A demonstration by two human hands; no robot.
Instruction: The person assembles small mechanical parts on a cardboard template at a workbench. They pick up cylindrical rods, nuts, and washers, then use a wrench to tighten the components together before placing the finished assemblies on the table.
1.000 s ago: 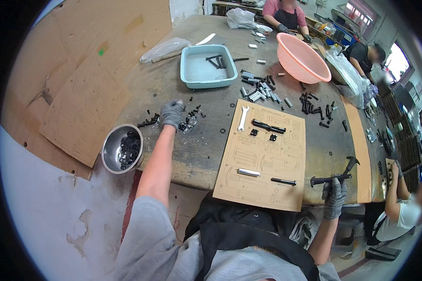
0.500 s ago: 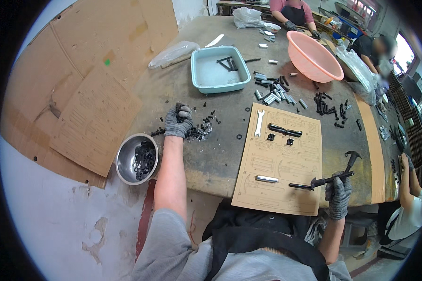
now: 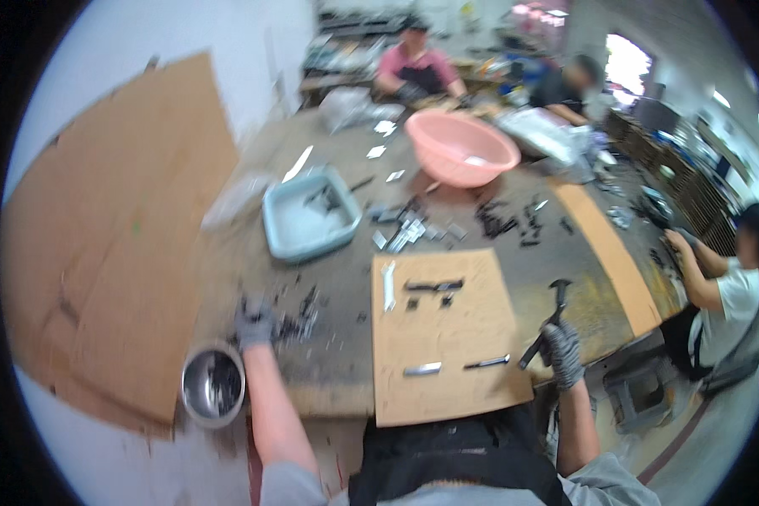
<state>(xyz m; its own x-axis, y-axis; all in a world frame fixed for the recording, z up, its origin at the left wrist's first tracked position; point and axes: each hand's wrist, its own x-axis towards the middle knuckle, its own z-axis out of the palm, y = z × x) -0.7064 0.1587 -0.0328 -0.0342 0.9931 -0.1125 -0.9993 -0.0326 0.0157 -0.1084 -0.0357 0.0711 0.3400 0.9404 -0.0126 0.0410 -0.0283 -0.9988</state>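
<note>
**Two gloved hands at a cluttered surface**

Two gloved hands work apart. The left hand [image 3: 255,325] rests on a pile of small black parts [image 3: 299,310] on the surface [image 3: 329,371], just above a steel bowl [image 3: 213,385]; blur hides whether its fingers pinch anything. The right hand [image 3: 562,352] has its fingers wrapped around a hammer [image 3: 546,326], beside a wooden board [image 3: 443,337] carrying metal pieces. A blue tray [image 3: 310,221] and a pink basin [image 3: 462,147] sit beyond.

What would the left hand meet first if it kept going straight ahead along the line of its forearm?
The left hand points up the table. It already rests at the heap of small dark parts; beyond that lies bare tabletop, then probably the light blue tray, though blur and fisheye bending leave the line uncertain.
</note>
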